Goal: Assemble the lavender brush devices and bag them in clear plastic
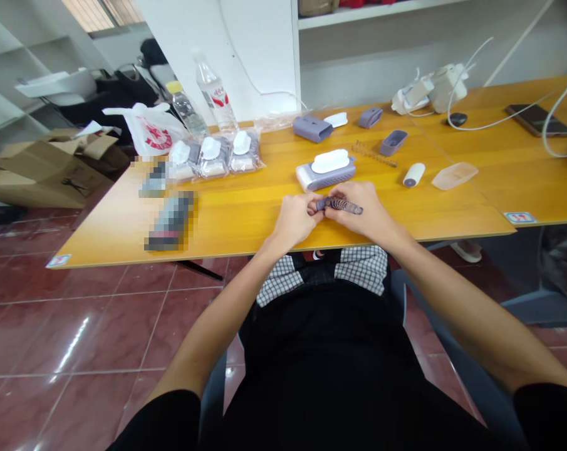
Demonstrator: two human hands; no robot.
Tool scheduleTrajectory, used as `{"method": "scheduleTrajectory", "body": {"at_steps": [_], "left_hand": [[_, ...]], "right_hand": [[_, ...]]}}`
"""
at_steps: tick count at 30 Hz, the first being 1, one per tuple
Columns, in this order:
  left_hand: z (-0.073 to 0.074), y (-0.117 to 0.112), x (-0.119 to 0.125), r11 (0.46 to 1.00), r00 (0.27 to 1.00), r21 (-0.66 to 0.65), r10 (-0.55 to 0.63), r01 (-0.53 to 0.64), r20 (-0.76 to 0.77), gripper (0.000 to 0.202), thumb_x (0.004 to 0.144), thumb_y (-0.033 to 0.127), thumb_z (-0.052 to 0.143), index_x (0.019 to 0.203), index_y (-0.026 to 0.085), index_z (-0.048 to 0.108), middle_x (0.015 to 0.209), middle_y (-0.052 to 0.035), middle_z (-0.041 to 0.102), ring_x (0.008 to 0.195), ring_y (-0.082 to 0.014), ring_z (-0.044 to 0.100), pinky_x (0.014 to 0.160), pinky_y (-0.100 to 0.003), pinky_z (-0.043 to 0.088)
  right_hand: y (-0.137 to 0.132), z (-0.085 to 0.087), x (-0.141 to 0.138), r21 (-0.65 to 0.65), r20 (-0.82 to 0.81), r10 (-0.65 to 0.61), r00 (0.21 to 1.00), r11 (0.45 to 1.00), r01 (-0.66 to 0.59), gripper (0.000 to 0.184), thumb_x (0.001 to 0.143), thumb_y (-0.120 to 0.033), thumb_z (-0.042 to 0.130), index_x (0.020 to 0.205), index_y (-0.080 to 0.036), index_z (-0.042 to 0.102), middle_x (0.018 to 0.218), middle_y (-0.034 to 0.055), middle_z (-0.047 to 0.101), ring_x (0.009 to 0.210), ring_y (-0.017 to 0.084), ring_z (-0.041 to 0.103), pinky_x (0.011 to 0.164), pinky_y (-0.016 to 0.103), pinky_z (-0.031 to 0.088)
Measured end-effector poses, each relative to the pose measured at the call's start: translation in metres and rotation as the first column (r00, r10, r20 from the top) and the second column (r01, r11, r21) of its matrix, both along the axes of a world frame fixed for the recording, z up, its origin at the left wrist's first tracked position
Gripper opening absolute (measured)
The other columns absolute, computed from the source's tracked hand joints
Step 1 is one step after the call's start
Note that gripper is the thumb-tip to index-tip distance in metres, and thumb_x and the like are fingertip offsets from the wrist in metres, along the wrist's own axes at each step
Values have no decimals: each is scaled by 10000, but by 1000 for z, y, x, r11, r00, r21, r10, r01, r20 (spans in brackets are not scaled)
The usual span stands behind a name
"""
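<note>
My left hand (pixel 296 219) and my right hand (pixel 364 210) meet over the near edge of the orange table (pixel 245 213). Together they pinch a small purple roller part with ridged rings (pixel 340 205), fingers closed on either end of it. Just beyond my hands lies an assembled purple-and-white lint-roller device (pixel 325 170). A loose comb-like strip (pixel 373 154) and a white roller cylinder (pixel 413 175) lie farther right.
Bagged units (pixel 215 156), two water bottles (pixel 215 94), a white plastic bag (pixel 148 130), purple casings (pixel 312 128), a clear tray (pixel 454 175), chargers with cables (pixel 431 91) and a phone (pixel 539 119) lie on the table. Cardboard boxes (pixel 43 169) stand at left.
</note>
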State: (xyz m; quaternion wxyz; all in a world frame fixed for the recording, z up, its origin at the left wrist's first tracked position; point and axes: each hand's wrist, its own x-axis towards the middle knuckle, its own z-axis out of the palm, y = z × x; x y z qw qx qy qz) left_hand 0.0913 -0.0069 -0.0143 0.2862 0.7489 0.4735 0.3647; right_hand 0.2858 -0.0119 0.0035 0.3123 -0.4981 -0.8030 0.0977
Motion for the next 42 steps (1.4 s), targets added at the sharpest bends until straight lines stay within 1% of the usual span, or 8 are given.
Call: {"method": "scheduleTrajectory", "body": {"at_steps": [6,11,17,22,25,27,33,42], "left_hand": [[2,0,0,1000,1000,-15,-9,9,5,320,840,39,805,1138,156,806,851,-34,797,742,-157,733,841,-355,644],[2,0,0,1000,1000,-28,-6,7,23,304,839,33,811,1114,162,801,850,-31,798,749,-157,737,842,-356,650],[1,0,0,998,998,-52,-21,24,57,288,861,42,810,1124,157,796,898,-51,817,766,-163,756,837,-357,657],[3,0,0,998,998,-51,-19,22,59,266,863,38,805,1106,146,797,890,-58,818,765,-164,759,831,-353,656],[5,-1,1,998,998,-57,-8,11,61,258,858,37,807,1091,148,801,885,-54,819,761,-163,760,832,-353,657],[5,-2,1,998,998,-62,1,3,67,240,858,44,812,1073,150,803,884,-54,821,762,-163,761,834,-355,658],[5,-2,1,997,996,-73,-2,8,89,222,857,52,818,1052,158,802,881,-54,820,763,-169,761,839,-366,660],[4,-1,2,996,995,-85,-2,10,101,258,841,43,849,1063,165,800,845,-30,805,754,-160,753,843,-357,655]], "right_hand": [[-3,1,-1,0,42,9,999,1000,-9,154,842,-327,745,928,-199,741,927,137,774,853,324,698,782,452,498],[-2,-1,0,-8,10,11,1000,1000,-11,148,844,-322,741,928,-202,758,900,116,790,827,307,709,782,443,499],[3,-9,-1,1,-69,-40,997,999,40,96,808,-285,758,883,-233,787,849,77,800,801,299,716,779,447,520],[2,-9,-5,30,-62,-58,996,998,60,99,818,-302,760,869,-221,784,852,102,807,782,300,719,775,458,529],[3,-10,-5,29,-73,-50,996,998,53,104,826,-301,751,891,-228,786,860,95,807,784,296,716,783,460,533],[5,-11,-2,19,-78,-32,996,999,34,103,826,-293,747,901,-233,786,868,88,804,801,298,714,792,461,532],[8,-11,9,33,-75,94,993,995,-92,195,853,-328,741,1008,-218,785,973,99,789,902,310,710,872,464,510],[13,-11,20,87,-90,213,973,975,-206,220,909,-363,737,1064,-219,798,993,87,799,904,304,718,866,444,508]]}}
